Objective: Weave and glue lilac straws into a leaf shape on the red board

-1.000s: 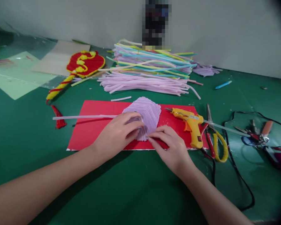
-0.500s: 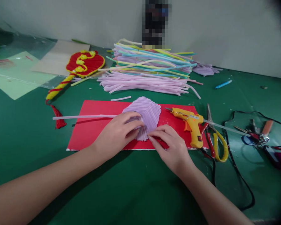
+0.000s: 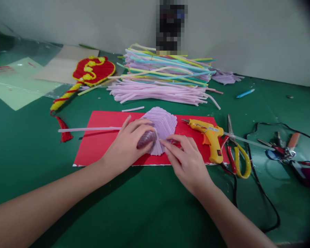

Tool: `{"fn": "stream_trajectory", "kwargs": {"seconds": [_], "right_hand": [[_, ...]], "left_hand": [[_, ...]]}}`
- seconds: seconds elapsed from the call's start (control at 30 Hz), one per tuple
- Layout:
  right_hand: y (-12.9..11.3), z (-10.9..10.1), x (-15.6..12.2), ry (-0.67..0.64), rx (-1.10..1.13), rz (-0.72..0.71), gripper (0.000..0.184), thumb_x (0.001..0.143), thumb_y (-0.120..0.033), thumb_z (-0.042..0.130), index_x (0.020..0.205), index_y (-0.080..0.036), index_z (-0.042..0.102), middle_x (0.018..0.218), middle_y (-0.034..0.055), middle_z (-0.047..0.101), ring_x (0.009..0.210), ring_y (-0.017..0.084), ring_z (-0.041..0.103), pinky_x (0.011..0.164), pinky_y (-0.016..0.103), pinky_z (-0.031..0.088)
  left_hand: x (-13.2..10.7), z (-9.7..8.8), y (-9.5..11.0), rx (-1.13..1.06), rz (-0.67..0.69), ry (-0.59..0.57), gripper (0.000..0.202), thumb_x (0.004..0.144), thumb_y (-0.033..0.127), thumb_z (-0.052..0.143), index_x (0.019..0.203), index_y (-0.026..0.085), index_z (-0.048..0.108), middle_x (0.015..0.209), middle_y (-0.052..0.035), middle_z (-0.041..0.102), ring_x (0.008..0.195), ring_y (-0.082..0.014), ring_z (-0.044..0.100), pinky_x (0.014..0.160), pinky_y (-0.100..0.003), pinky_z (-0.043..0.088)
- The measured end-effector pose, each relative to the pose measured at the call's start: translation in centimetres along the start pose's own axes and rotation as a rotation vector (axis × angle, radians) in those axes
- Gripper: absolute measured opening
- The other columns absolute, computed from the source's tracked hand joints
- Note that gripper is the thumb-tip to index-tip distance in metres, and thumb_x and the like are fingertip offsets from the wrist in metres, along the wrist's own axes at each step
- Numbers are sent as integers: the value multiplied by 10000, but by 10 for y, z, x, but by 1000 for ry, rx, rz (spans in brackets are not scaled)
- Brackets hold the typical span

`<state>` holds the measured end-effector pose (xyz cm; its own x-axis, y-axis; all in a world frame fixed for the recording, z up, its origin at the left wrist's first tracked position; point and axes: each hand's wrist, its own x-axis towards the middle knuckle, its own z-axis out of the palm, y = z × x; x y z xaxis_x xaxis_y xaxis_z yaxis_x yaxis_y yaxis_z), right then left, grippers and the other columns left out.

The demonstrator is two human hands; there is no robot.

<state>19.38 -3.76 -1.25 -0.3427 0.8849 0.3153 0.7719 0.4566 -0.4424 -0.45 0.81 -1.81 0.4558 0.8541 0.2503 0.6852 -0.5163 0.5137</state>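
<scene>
A lilac panel of pipe cleaners (image 3: 166, 120), laid side by side in a V pattern, lies on a red board (image 3: 103, 148). My left hand (image 3: 130, 143) curls over its left half, thumb and fingertips closed on it near the middle ridge. With fingertips pinched together, my right hand (image 3: 187, 158) grips the panel at its lower middle; the exact strand between the fingers is hidden. One long lilac pipe cleaner (image 3: 93, 129) sticks out leftward from beneath my left hand.
Right of the panel lies a yellow glue gun (image 3: 214, 137) with its cord, beside scissors (image 3: 239, 155) and keys (image 3: 284, 151). Behind are bundled pipe cleaners (image 3: 160, 93), a blue pen (image 3: 245, 93) and a red-and-yellow fan (image 3: 93, 70) with a tassel.
My right fingertips have shifted slightly up and left on the panel. My left index finger has lifted, and the other left fingers curl near the ridge.
</scene>
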Motion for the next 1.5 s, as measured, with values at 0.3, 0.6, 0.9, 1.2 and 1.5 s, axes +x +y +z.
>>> {"fn": "stream_trajectory", "kwargs": {"seconds": [0.3,0.6,0.9,1.2,1.5], "right_hand": [[2,3,0,-77,-80,2,318,947,-196,427,1198,-227,618,1120,92,620,969,227,549,846,416,455],[3,3,-2,-101,-192,-51,342,940,-172,418,1230,-216,594,1141,100,614,967,237,528,831,411,440],[3,3,-2,-111,-187,-58,360,925,-149,434,1235,-240,595,1129,98,607,962,234,527,815,401,448],[3,4,-2,-90,-148,-56,382,918,-119,429,1231,-261,595,1112,94,611,975,237,543,827,415,456],[5,3,-2,-75,-169,-79,345,909,-104,440,1190,-191,620,1124,108,619,975,248,551,828,405,461]], "left_hand": [[0,-1,0,-37,-6,-28,204,849,229,574,1050,244,549,1254,-40,555,1213,-208,492,1136,-551,138],[0,-1,0,-47,5,-20,160,854,234,562,1014,246,568,1247,-32,568,1202,-212,504,1130,-560,150],[1,-3,1,-67,-1,-29,176,850,223,563,1024,245,571,1240,-32,572,1204,-205,503,1126,-545,176],[1,-3,1,-71,-1,-20,191,842,220,576,1030,246,569,1230,-38,577,1194,-205,513,1122,-537,193],[0,-2,1,-76,0,-22,181,846,213,568,1026,238,570,1232,-37,573,1202,-192,505,1130,-501,191]]}}
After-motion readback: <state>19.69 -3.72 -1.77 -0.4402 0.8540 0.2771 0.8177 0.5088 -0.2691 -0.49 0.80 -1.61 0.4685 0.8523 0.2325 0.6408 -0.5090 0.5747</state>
